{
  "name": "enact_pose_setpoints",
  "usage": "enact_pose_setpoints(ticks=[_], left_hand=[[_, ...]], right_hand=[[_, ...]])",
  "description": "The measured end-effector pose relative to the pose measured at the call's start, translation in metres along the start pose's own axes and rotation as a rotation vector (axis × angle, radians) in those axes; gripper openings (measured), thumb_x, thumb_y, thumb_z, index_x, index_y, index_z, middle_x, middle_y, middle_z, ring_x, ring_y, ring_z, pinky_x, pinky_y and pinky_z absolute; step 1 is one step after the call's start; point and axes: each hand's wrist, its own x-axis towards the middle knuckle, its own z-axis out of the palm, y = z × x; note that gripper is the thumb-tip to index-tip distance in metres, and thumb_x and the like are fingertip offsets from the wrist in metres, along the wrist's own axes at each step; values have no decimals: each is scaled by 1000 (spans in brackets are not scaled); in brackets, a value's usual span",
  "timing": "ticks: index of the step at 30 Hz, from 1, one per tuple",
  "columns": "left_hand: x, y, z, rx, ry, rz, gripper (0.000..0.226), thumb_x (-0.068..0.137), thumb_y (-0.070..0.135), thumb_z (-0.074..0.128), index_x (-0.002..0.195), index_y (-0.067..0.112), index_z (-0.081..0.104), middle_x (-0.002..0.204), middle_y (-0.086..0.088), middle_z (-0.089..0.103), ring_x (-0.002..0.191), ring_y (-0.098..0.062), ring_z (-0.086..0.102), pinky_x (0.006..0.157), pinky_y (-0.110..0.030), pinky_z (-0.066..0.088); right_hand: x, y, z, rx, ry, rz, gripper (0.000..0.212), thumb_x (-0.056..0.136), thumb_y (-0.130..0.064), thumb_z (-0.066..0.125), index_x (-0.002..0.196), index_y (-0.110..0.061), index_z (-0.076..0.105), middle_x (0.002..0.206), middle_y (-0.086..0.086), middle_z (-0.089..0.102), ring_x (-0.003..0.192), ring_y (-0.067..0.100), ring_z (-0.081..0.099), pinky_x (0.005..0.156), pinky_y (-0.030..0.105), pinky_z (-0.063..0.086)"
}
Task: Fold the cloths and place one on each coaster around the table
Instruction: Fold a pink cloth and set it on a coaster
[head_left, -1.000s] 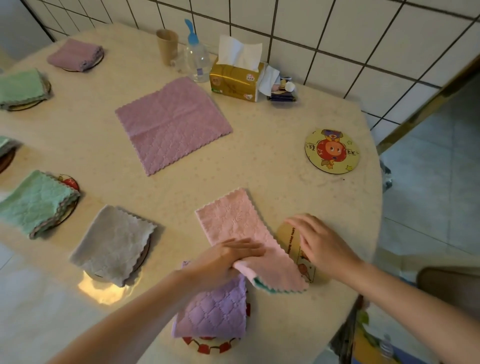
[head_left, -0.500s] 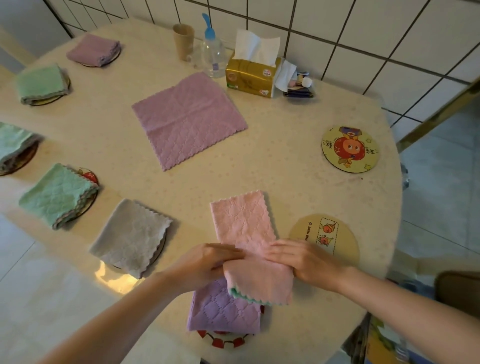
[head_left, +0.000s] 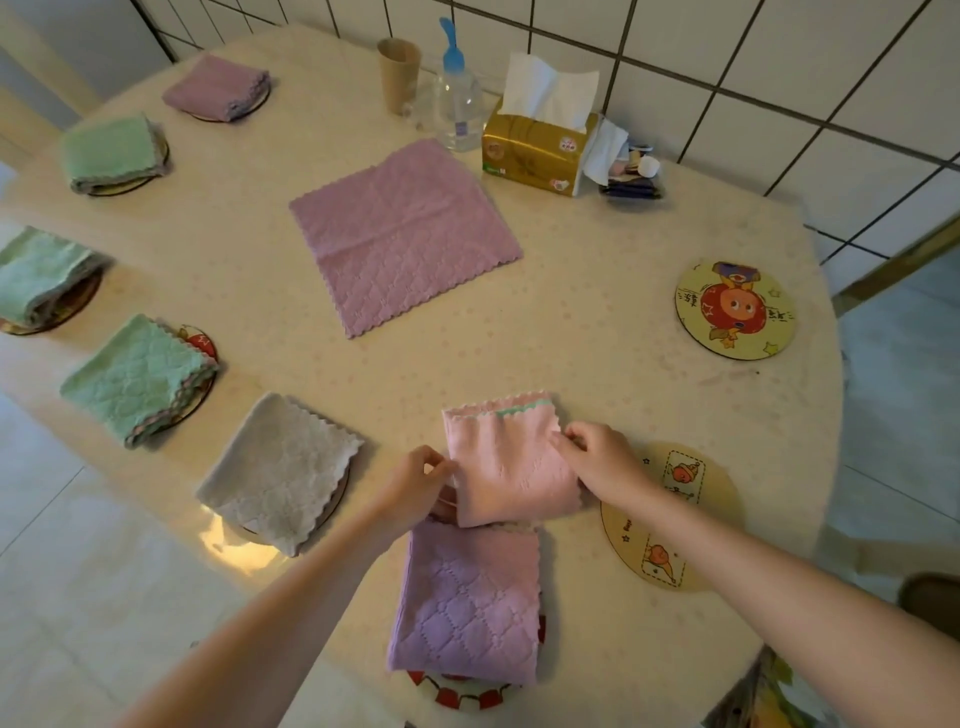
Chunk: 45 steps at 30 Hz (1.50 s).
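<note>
Pink cloth (head_left: 511, 462), folded to a near square, lies flat on the worktop (head_left: 597, 332) with its scalloped edge pointing away from the person and its slightly longer axis running near to far. The left hand (head_left: 415, 486) pinches its left edge with curled fingers; the right hand (head_left: 602, 460) pinches its right edge. It sits just beyond a folded purple cloth (head_left: 467, 603) and just left of a bare coaster (head_left: 691, 519). A lilac cloth (head_left: 405, 234) lies unfolded further back.
</note>
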Motion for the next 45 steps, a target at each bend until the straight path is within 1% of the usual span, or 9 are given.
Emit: enact_pose_setpoints(ticks=[6, 10, 14, 20, 23, 26, 31, 38, 45], left_hand=[[9, 4, 0, 48, -73, 10, 19, 92, 23, 62, 92, 5, 55, 77, -15, 70, 53, -24, 69, 41, -32, 53], [13, 0, 2, 117, 3, 123, 15, 98, 27, 49, 89, 15, 47, 78, -15, 70, 63, -27, 71, 57, -46, 59], [16, -5, 4, 199, 25, 78, 17, 99, 34, 42, 89, 21, 45, 77, -10, 68, 60, -21, 69, 46, -35, 55], [22, -3, 7, 270, 63, 25, 19, 96, 33, 46, 100, 14, 43, 92, -18, 68, 76, -35, 67, 69, -51, 57], [14, -4, 6, 544, 265, 297, 33, 88, 34, 59, 110, 23, 37, 107, -7, 58, 82, -28, 60, 65, -39, 51], [10, -7, 5, 1004, 328, 771, 64, 79, 46, 68, 132, 24, 40, 124, -5, 47, 107, -27, 49, 84, -38, 45], [19, -17, 7, 1142, 125, 631, 73, 86, 58, 51, 147, 36, 20, 154, 0, 12, 135, -30, 19, 106, -43, 25], [14, -8, 15, 625, 214, 321, 80, 75, 25, 72, 143, 31, 30, 136, -2, 26, 115, -29, 40, 91, -35, 43], [20, 22, 23, -140, 297, -109, 68, 83, 8, 66, 141, 13, 30, 131, -13, 47, 107, -29, 55, 84, -41, 53]], right_hand=[[6, -5, 9, -64, 138, -22, 18, 96, -37, 45, 92, -19, 49, 68, -6, 56, 59, 17, 52, 52, 34, 40], [10, -8, 12, -85, 214, -68, 17, 99, -41, 33, 96, -25, 39, 61, -5, 52, 50, 16, 50, 44, 31, 34], [21, -15, 21, -226, 208, 53, 20, 100, -38, 30, 96, -19, 35, 69, -1, 53, 55, 19, 51, 49, 34, 40], [24, -13, 24, -386, 213, 48, 21, 100, -36, 30, 99, -15, 35, 82, 10, 65, 62, 27, 57, 49, 33, 40], [19, -12, 20, -396, 288, 1, 24, 98, -40, 32, 103, -17, 33, 85, 9, 67, 63, 29, 60, 49, 34, 46], [11, -13, 22, -361, 315, -43, 37, 94, -48, 38, 113, -18, 32, 103, 8, 62, 70, 30, 62, 54, 37, 50], [2, -17, 29, -493, 214, -44, 56, 86, -50, 56, 118, -7, 40, 115, 13, 49, 89, 33, 59, 68, 39, 51], [-2, -25, 22, -402, 159, 138, 39, 92, -36, 55, 116, -7, 44, 119, 11, 49, 93, 28, 60, 70, 35, 48], [15, -31, 8, 213, 34, 431, 33, 83, -31, 60, 105, -9, 48, 99, 10, 56, 87, 29, 59, 66, 31, 44]])
